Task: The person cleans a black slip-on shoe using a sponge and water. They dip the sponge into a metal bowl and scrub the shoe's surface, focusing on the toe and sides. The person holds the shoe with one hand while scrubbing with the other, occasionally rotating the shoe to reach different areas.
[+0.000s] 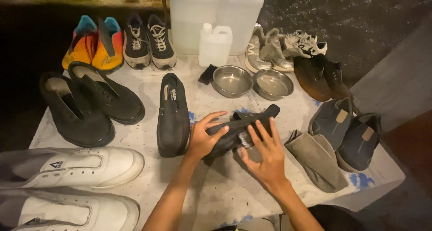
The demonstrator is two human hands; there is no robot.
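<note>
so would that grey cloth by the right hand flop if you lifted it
Probably. The grey cloth lies creased and folded flat on the table, so it would likely droop from one corner. It looks thin, so likely light for its size. Pushed, it would probably bunch up against the blue shoes rather than slide.

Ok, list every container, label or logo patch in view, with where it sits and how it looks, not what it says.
Large jerrycan: back centre, translucent white, boxy.
Small jerrycan: in front of it, white, capped, with handle.
Insole label: inside the black slip-on shoe left of the left hand, small pale mark.
Logo patch: on the white sneaker, front left, dark triangle.
Tan tabs: on the navy shoes, right.
</note>
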